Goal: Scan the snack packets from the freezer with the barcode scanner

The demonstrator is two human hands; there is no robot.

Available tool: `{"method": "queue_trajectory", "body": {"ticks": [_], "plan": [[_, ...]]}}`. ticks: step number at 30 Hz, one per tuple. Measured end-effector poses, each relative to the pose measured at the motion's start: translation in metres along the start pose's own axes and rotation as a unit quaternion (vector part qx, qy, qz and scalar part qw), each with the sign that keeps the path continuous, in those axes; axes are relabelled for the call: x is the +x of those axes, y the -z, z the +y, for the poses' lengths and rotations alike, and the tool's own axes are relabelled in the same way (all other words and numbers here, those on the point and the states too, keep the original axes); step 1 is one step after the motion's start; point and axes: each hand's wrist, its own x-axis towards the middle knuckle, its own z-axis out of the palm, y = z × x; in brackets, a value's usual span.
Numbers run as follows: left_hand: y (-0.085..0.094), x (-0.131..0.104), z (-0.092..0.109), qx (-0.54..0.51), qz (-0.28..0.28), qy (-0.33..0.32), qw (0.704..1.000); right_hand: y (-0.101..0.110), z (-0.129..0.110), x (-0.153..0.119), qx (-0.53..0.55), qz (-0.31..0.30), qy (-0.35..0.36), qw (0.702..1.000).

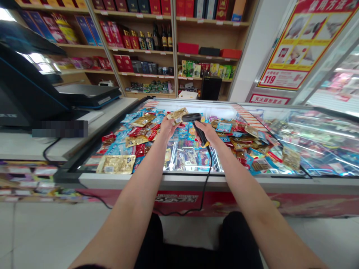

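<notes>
A gold snack packet (177,116) with a pale label is held in my left hand (167,127), fingers closed on its near edge. My right hand (206,132) is wrapped round the grip of a black and yellow barcode scanner (193,118), its head turned toward the packet and close beside it. From the scanner's base a black cable (206,179) hangs over the freezer's front edge. Beneath both hands is the glass top of a chest freezer (151,180), with a heap of gold, red and blue packets (140,140) to the left and another heap of packets (246,144) to the right.
A dark checkout machine (25,86) and a flat scale (89,93) stand on the left counter (42,147). Behind the freezer rise shelves (134,16) of boxes and bottles. A red and yellow poster (305,45) hangs at the right.
</notes>
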Motion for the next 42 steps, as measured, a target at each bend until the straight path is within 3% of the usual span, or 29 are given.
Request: {"method": "queue_trajectory", "body": {"ticks": [21, 42], "plan": [[-0.0021, 0.0011, 0.0008, -0.002, 0.024, -0.011, 1.0, 0.0018, -0.0019, -0.0023, -0.007, -0.029, -0.027, 0.999], [0.0016, 0.0069, 0.0015, -0.032, 0.01, 0.019, 0.999, 0.008, -0.0035, 0.0031, 0.042, 0.014, -0.002, 0.999]]}}
